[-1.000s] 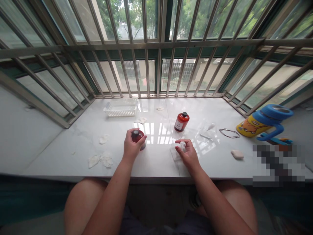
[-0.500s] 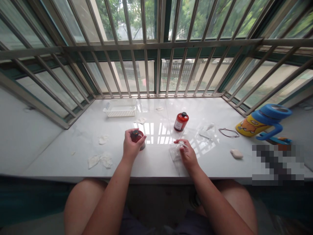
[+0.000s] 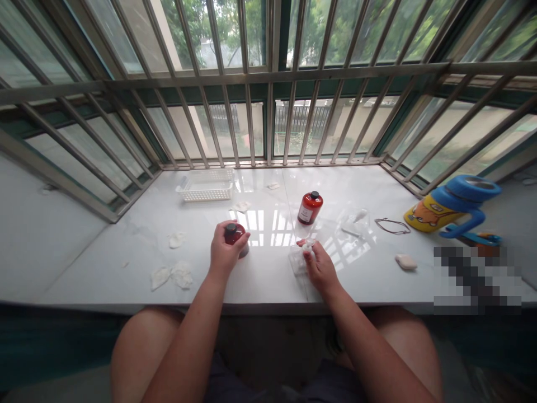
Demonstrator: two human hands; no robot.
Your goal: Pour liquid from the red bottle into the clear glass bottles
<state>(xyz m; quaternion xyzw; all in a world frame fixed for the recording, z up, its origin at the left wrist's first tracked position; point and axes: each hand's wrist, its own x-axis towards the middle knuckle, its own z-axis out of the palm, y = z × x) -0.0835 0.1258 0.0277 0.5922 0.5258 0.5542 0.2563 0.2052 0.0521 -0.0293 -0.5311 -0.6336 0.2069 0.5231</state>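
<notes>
White marble counter [image 3: 268, 280] is bounded by a barred window [image 3: 268, 112]. Near its front edge a red bottle [image 3: 233, 232] is gripped in the left hand [image 3: 224, 256], and a clear packet [image 3: 296, 261] is pinched in the right hand [image 3: 321, 270].

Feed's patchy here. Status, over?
Left hand gripping red bottle. Right hand pinching clear packet. Second bottle upright beyond, apart from both.

I see left hand [image 3: 226, 253] palm down, fingers curled shut in a wrap grip, thumb on its right side | right hand [image 3: 321, 268] knuckles up, fingertips pinched together | forearms bare, stretched forward, angled slightly inward | wrists straight
</notes>
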